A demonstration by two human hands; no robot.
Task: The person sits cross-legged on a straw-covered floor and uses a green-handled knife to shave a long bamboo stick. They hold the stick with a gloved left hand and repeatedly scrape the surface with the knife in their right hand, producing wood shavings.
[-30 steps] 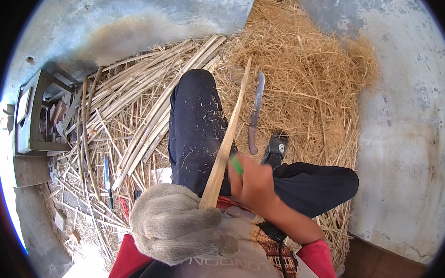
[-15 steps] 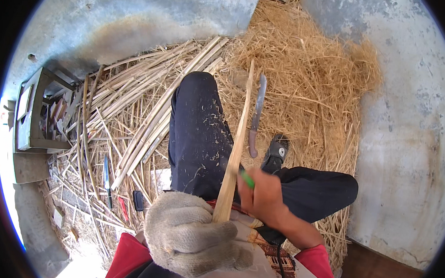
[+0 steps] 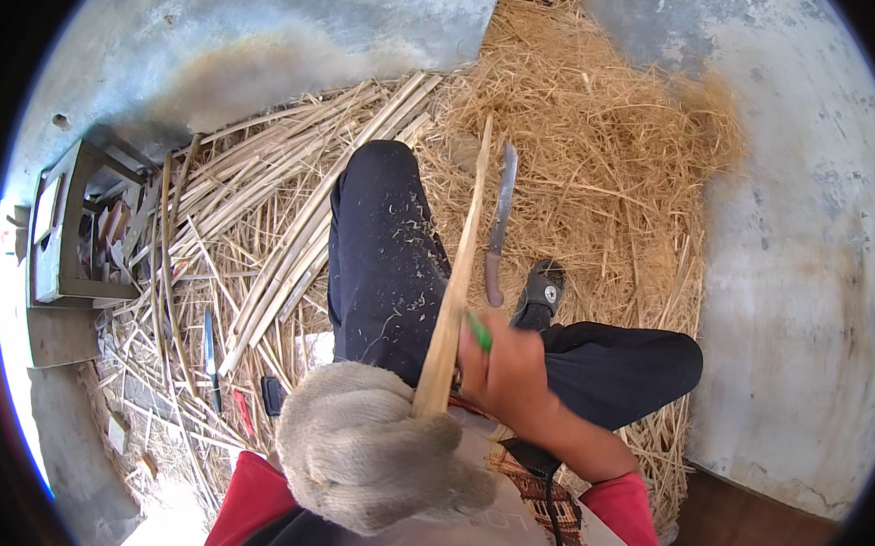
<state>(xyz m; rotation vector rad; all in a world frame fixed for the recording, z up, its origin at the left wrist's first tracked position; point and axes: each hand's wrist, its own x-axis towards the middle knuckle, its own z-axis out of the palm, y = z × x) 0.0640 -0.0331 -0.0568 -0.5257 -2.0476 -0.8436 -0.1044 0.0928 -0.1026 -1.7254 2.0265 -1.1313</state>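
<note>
My left hand [image 3: 371, 456], in a thick grey knitted glove, is closed around the wide near end of a long pale strip of wood or bamboo [image 3: 460, 264]. The strip slants up and away from my lap, tapering to a thin far tip over the straw. Beside its near part, my bare right hand [image 3: 507, 369] is closed around a small tool with a green handle [image 3: 478, 331]. The tool's working end is hidden, so its kind is unclear. A machete [image 3: 504, 198] with a brown handle lies on the shavings just right of the strip.
Long split strips [image 3: 303, 218] are piled at the left, and a heap of fine shavings [image 3: 600, 134] fills the far right. A knife [image 3: 210, 351], a red-handled item [image 3: 243, 413] and a dark small case [image 3: 272, 396] lie at the left. Concrete walls [image 3: 799, 269] enclose the spot.
My right hand with the green-handled tool has shifted slightly up and left along the strip. My left hand keeps its hold. The whole view has moved a little.
</note>
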